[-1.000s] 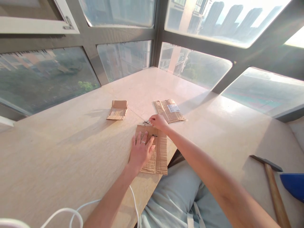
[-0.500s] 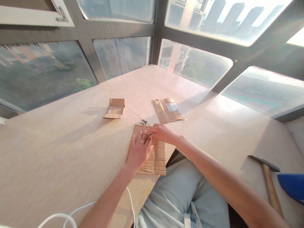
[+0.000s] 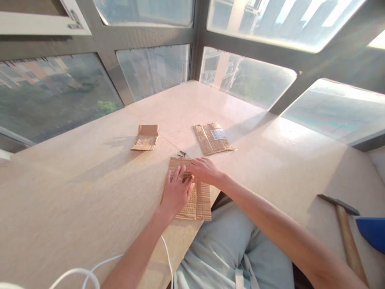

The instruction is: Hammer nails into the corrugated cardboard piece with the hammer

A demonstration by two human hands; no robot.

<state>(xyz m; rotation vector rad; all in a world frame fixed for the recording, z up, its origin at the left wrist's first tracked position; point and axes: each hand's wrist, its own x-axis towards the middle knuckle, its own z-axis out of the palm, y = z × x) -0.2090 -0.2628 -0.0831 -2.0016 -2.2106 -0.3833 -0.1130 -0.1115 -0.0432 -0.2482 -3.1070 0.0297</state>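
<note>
A brown cardboard piece (image 3: pixel 202 200) dotted with small holes lies at the table's near edge. My left hand (image 3: pixel 177 192) rests flat on it, fingers spread, a ring on one finger. My right hand (image 3: pixel 203 170) is over the cardboard's far part, its fingertips pinched together right by my left fingertips; whatever they hold is too small to make out. A few small dark nails (image 3: pixel 181 154) lie on the table just beyond the cardboard.
Two more cardboard pieces lie farther out: a folded one (image 3: pixel 146 137) to the left and a labelled one (image 3: pixel 213 138) to the right. A wooden-handled hammer (image 3: pixel 345 228) and a blue object (image 3: pixel 373 233) sit at the right. A white cable (image 3: pixel 90 271) loops near me. Windows surround the table (image 3: pixel 75 192).
My right hand came back from the loose nails beyond the cardboard and now sits over the cardboard beside my left fingertips. My left hand stayed flat.
</note>
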